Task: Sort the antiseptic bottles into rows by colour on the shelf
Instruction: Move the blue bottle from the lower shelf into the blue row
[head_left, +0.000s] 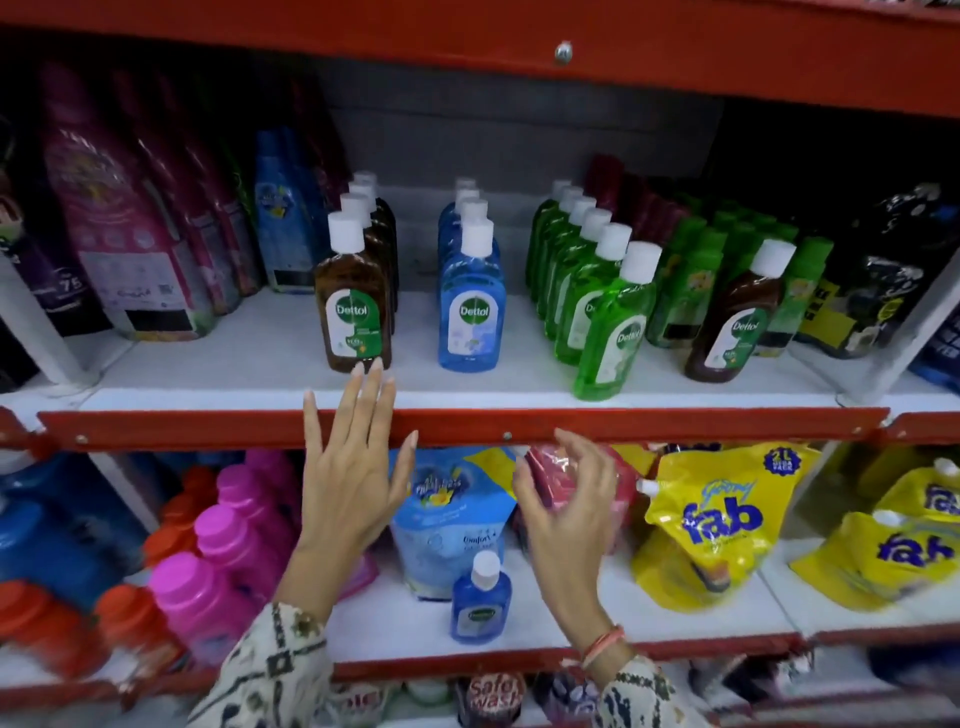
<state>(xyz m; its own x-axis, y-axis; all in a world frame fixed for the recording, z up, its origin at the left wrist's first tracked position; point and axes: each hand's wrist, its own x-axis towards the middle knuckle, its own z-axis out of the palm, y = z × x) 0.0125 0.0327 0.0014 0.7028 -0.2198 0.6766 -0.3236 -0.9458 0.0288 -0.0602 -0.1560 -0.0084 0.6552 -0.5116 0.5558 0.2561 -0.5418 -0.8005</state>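
Observation:
On the white shelf (260, 364) stand three rows of white-capped Dettol bottles running front to back: a brown row (353, 296) at the left, a blue row (471, 296) in the middle, a green row (608, 322) at the right. One more brown bottle (732, 322) stands alone to the right of the green row. A small blue bottle (480, 597) stands on the lower shelf. My left hand (348, 467) is open, fingertips just below the front brown bottle. My right hand (566, 499) is open and empty in front of the lower shelf.
Purple refill pouches (119, 223) and a blue bottle stand left of the rows; green bottles (691, 270) and dark pouches to the right. The red shelf lip (675, 426) runs across the front. Below are pink bottles (223, 561), a blue pouch (447, 519) and yellow pouches (717, 525).

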